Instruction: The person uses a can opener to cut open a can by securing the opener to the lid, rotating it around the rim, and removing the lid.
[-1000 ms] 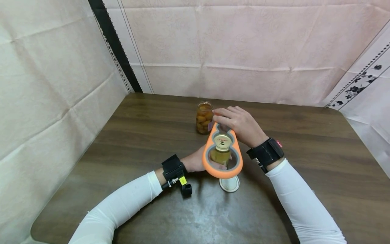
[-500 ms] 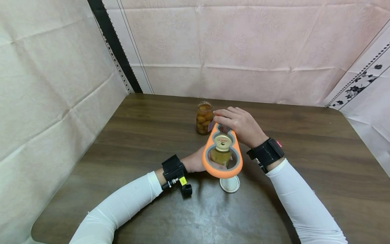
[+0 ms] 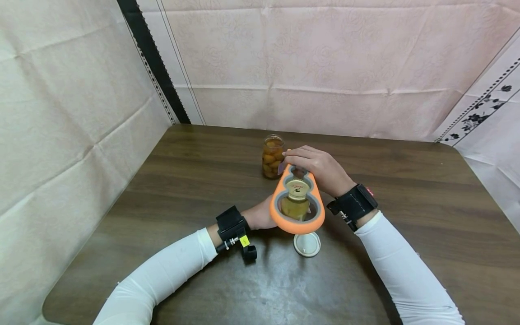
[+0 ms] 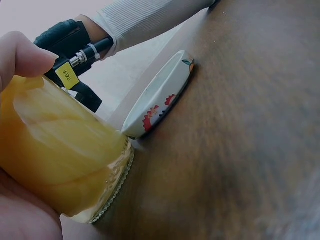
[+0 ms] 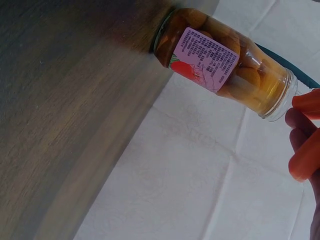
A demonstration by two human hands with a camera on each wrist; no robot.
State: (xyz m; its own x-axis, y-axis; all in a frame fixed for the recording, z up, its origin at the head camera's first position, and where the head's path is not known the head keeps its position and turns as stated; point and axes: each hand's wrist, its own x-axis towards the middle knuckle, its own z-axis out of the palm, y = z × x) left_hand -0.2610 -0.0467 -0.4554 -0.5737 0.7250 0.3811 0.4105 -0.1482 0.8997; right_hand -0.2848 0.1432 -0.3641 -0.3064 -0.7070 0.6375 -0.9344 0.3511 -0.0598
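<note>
My left hand grips a glass jar of yellow fruit, thumb on one side in the left wrist view. The jar stands on the table with a gold lid on top. Over it sits an orange jar opener with grey-lined holes; the gold lid shows through the opener, and whether the two touch cannot be told. My right hand holds the opener's far end. In the right wrist view, fingers curl at its orange handles.
Just beyond the opener stands a lidless jar of brownish round fruit, bearing a pink label. A loose white lid lies on the wooden table, close to the held jar. Pale cloth hangs behind the table.
The opener's near end has tilted slightly up and away, showing more of the white lid. My right hand has lowered a little. My left hand and the jars look unmoved.
</note>
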